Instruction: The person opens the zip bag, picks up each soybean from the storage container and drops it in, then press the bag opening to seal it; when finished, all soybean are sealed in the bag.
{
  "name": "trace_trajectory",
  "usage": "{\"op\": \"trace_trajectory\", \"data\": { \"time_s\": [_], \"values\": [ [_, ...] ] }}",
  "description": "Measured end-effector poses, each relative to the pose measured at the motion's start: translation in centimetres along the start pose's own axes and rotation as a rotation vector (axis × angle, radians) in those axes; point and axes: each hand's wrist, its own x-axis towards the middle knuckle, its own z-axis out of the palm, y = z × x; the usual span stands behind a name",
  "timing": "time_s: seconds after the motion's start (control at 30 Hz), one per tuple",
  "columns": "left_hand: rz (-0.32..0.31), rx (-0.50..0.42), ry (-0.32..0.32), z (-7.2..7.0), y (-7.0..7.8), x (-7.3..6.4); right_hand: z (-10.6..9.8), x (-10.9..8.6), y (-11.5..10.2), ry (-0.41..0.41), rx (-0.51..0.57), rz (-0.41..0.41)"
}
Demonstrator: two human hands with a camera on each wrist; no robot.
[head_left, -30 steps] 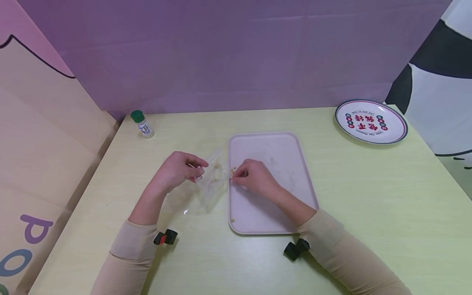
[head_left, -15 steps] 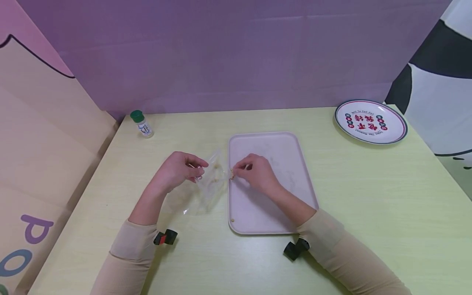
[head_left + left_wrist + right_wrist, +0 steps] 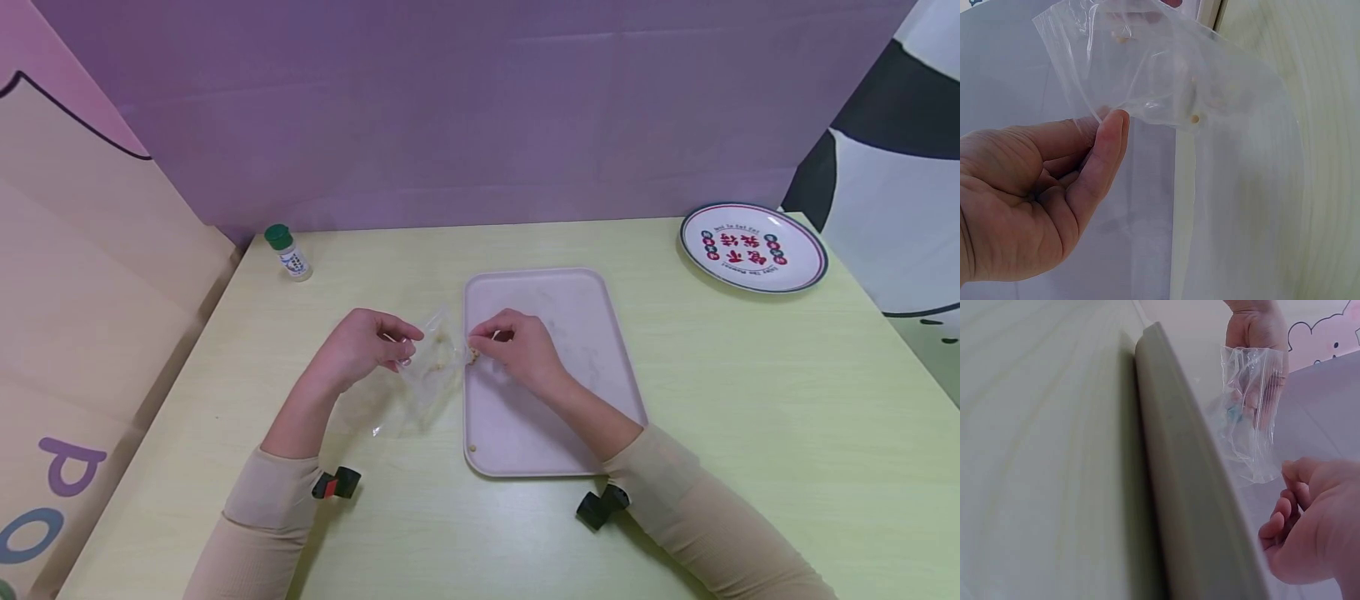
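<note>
From the head, the left hand [image 3: 375, 343] pinches a clear bag [image 3: 431, 371] just left of the tray [image 3: 555, 437], while the right hand's [image 3: 522, 348] thumb and fingertips nearly meet at the bag's right end, a little farther from the person than a second ago, with small bits [image 3: 474, 357] showing just below them; left hand and bag look unmoved. The left wrist view shows thumb and fingers closed on the bag's edge. In the right wrist view, whether the right fingertips grip the bag or merely touch it cannot be told.
</note>
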Motion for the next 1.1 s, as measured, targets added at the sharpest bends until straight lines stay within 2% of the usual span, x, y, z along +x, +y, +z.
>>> {"op": "trace_trajectory", "data": {
  "time_s": [0.17, 0.43, 1.1],
  "values": [
    [0.007, 0.005, 0.002, 0.01, 0.07, -0.02, 0.07, 0.00, 0.01, -0.049, 0.033, -0.013],
    [0.005, 0.006, 0.003, -0.04, 0.08, 0.00, 0.13, -0.03, 0.21, -0.139, 0.005, -0.016],
    [-0.003, 0.007, 0.004, -0.05, 0.02, -0.02, 0.15, -0.08, 0.22, -0.134, 0.001, 0.036]
  ]
}}
